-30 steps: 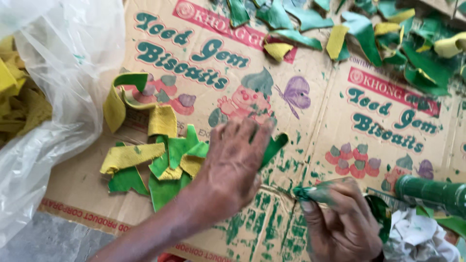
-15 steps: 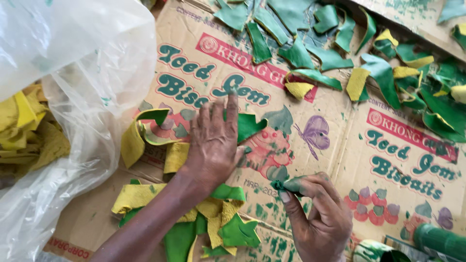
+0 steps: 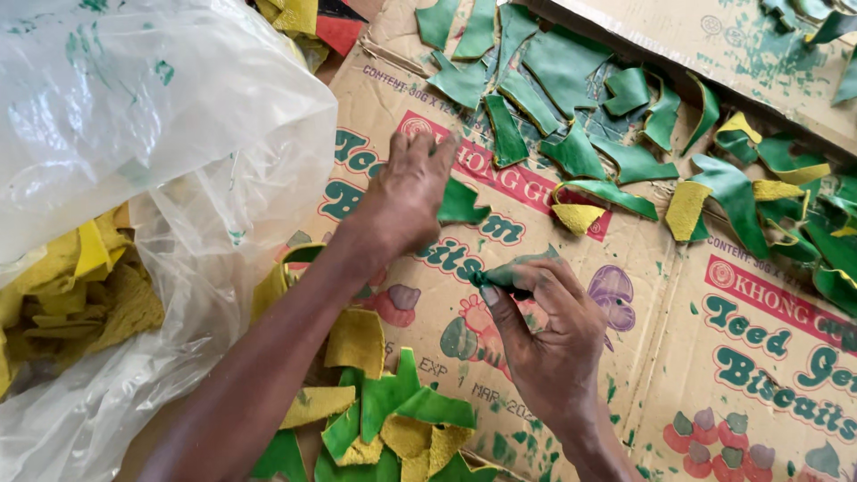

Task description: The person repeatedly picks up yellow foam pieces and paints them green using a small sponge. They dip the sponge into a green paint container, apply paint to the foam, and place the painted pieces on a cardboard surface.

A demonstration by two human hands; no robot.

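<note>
Flattened printed cardboard (image 3: pixel 714 357) covers the floor under the head camera; the left hand (image 3: pixel 406 192) presses flat, fingers spread, on a green leather scrap (image 3: pixel 462 203); the right hand (image 3: pixel 553 339), at five o'clock from it, pinches a green-stained brush (image 3: pixel 500 275). Judged step: laying a painted piece to dry. Roughly twenty green pieces (image 3: pixel 571 107) lie at one o'clock; one plastic bag (image 3: pixel 134 134) at nine o'clock holds yellow scraps (image 3: pixel 80 286).
</note>
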